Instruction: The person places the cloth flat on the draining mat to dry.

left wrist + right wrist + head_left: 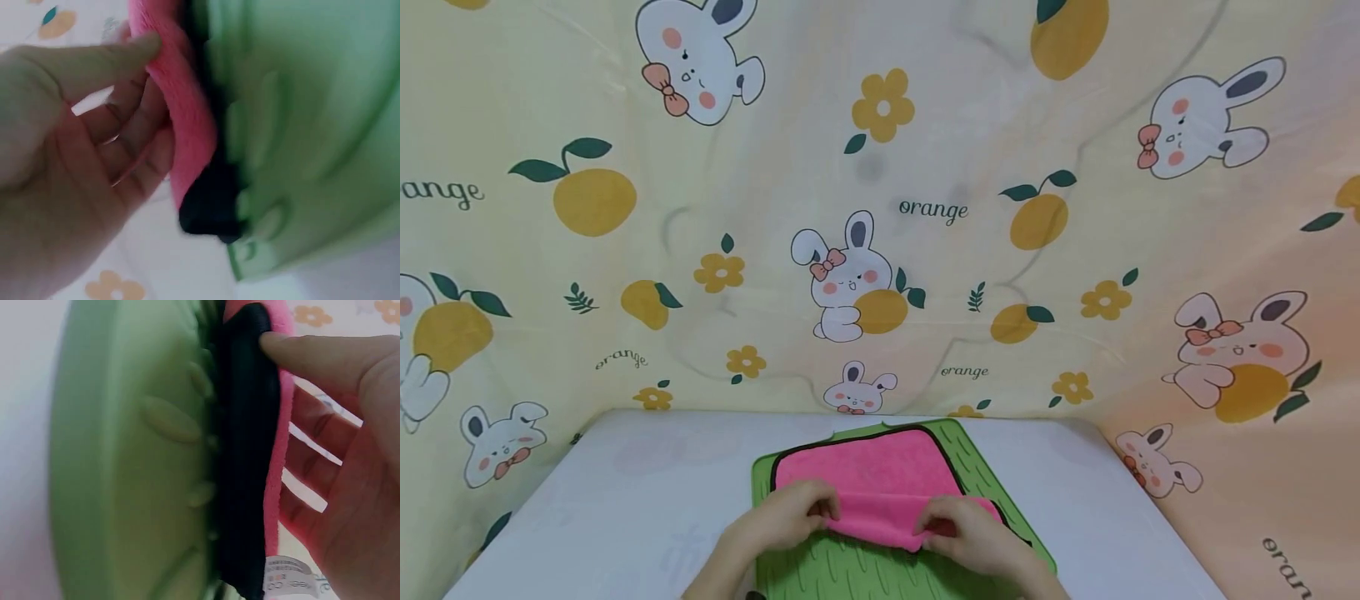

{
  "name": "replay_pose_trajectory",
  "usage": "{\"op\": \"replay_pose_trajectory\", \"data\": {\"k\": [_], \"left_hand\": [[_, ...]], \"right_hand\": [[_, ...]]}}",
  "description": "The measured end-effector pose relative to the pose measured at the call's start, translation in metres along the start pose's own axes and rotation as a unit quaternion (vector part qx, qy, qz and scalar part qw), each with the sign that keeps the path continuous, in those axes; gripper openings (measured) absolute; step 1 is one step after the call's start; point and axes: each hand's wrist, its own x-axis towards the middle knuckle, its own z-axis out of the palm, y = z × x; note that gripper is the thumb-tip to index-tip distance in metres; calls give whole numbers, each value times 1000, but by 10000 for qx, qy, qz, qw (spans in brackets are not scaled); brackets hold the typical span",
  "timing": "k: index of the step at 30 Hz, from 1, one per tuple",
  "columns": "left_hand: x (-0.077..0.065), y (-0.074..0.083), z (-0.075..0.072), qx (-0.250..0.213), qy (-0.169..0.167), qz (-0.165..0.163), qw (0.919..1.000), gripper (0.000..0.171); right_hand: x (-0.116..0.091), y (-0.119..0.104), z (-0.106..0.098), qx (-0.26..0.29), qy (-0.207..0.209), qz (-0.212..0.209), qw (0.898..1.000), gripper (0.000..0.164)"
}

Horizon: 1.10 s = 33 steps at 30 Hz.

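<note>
A pink cloth [872, 462] with black edging lies on a green ridged mat [850, 575], its near part bent over in a fold. At the left of the fold my left hand [793, 512] pinches the cloth; in the left wrist view the thumb rests on the pink plush [187, 112] with the fingers behind. My right hand [970, 533] pinches the near edge further right. Its thumb presses the black trim [250, 437] in the right wrist view, fingers on the other side. A white printed label [289, 576] sticks out from the cloth's edge there.
Under the mat is a white table [647, 500]. A patterned sheet [775, 167] with rabbits and oranges hangs behind and along both sides. A small dark object [756, 595] shows at the mat's lower left, too cropped to identify.
</note>
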Motion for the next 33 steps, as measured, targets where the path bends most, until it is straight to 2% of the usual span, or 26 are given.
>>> {"op": "replay_pose_trajectory", "data": {"k": [5,12,16,21,27,33], "left_hand": [[-4,5,-18,-541,-52,95,9985,17],[-7,4,-28,-710,23,194,9973,17],[-7,-1,-24,-744,-177,137,9970,18],[-4,-5,-10,-579,-416,40,9974,17],[-1,-5,0,-298,-328,-60,9990,18],[-1,0,-3,-302,-232,-24,9993,17]], "right_hand": [[-1,-7,-9,29,397,-29,9992,5],[2,-10,-13,605,545,125,9966,12],[3,-6,-8,392,494,251,9977,10],[5,2,0,-3,313,438,9985,6],[7,7,8,-551,283,456,9970,5],[6,0,7,-571,463,273,9969,4]]}}
